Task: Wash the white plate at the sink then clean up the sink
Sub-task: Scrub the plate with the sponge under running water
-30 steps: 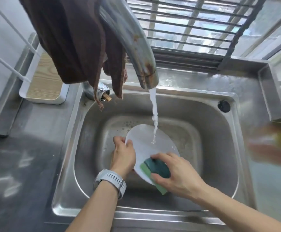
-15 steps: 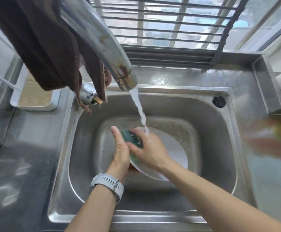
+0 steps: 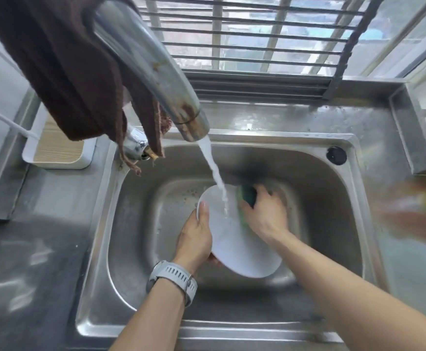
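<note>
1. The plate (image 3: 234, 239) sits tilted over the sink (image 3: 316, 188) basin, under the tap (image 3: 179, 97) stream.
2. Your left hand (image 3: 196, 236) has its grip closed on the plate's left rim, thumb on top.
3. Your right hand (image 3: 265, 214) has its grip closed on the sponge (image 3: 246, 196), pressed against the upper right edge.
4. Expect it to be stiff, breakable and slippery when wet; hold it by the rim.

In front of me a barred window (image 3: 270, 34) lets in flat daylight above a steel ledge. The stainless worktop (image 3: 29, 262) around me is wet and dull with reflections. A brown cloth (image 3: 62, 67) hangs at upper left, over a white tray (image 3: 60, 150) with a ribbed wooden insert. To my right sits a blurred orange-yellow shape (image 3: 419, 214), perhaps a bottle.
</note>
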The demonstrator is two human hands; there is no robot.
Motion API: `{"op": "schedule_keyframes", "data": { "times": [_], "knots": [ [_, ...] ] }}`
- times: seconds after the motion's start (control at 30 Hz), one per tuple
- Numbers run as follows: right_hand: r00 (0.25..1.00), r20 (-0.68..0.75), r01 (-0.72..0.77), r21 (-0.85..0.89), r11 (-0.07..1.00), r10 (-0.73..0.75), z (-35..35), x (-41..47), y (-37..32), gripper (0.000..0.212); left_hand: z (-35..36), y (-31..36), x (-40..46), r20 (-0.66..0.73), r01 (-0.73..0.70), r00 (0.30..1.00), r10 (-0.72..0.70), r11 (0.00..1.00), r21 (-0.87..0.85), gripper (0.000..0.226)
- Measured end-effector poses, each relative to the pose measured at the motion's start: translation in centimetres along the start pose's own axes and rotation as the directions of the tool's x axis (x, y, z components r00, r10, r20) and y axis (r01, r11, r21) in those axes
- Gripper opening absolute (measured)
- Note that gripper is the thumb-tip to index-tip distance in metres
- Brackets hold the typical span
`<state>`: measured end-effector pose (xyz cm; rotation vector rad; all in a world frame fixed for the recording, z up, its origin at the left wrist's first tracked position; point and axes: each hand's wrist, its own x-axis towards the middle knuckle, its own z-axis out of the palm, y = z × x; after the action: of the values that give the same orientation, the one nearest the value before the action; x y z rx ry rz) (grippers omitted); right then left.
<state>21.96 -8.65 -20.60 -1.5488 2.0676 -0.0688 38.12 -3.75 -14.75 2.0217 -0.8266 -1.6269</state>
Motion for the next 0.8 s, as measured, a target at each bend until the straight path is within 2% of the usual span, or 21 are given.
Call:
{"op": "schedule_keyframes", "data": {
  "times": [0.07,0.13,0.17,0.23,0.3,0.4,0.5,0.6,0.7,0.8],
  "knots": [
    [0.995,0.009,0.097,0.118,0.988,-0.098,1.0,0.5,-3.7,0.049,0.0,0.2,0.6,0.025,0.125,0.992,-0.122,0.985,-0.122,0.1],
    [0.964,0.033,0.252,0.2,0.947,-0.264,0.7,-1.7,-6.2,0.045,-0.3,0.0,1.6,0.068,0.229,0.973,-0.219,0.93,-0.287,0.125],
    [0.944,0.048,0.307,0.236,0.922,-0.327,0.1,-3.4,-6.5,0.042,-0.5,0.2,1.7,0.075,0.25,0.968,-0.238,0.91,-0.331,0.127],
    [0.9,0.109,0.382,0.266,0.885,-0.422,-1.5,-6.5,-5.3,0.041,-0.8,0.6,1.4,0.023,0.258,0.964,-0.265,0.91,-0.325,0.112],
    [0.864,0.199,0.418,0.23,0.879,-0.463,-2.9,-9.0,-2.3,0.046,-0.8,0.1,1.5,-0.039,0.197,0.977,-0.209,0.959,-0.202,0.096],
    [0.842,0.297,0.424,0.155,0.892,-0.451,-3.4,-10.7,0.6,0.05,-1.0,-0.4,1.6,-0.057,0.093,0.994,-0.095,0.995,-0.043,0.1],
    [0.847,0.178,0.458,0.235,0.857,-0.501,-2.4,-8.7,-1.8,0.046,-1.0,0.5,0.7,-0.026,0.069,0.997,-0.068,0.995,0.067,0.1],
    [0.88,0.051,0.452,0.211,0.866,-0.472,-0.4,-3.0,-4.3,0.045,-1.3,0.0,0.7,-0.041,0.061,0.998,-0.056,0.99,0.13,0.1],
    [0.935,0.081,0.346,0.004,0.938,-0.345,0.0,0.6,-2.1,0.047,-1.9,-1.0,1.3,-0.066,0.021,0.998,-0.014,0.995,0.101,0.1],
    [0.966,0.068,0.259,-0.188,0.947,-0.25,-2.0,-1.9,1.9,0.049,-2.0,-1.4,1.8,-0.116,0.027,0.993,-0.026,1.0,0.001,0.103]
  ]
}}
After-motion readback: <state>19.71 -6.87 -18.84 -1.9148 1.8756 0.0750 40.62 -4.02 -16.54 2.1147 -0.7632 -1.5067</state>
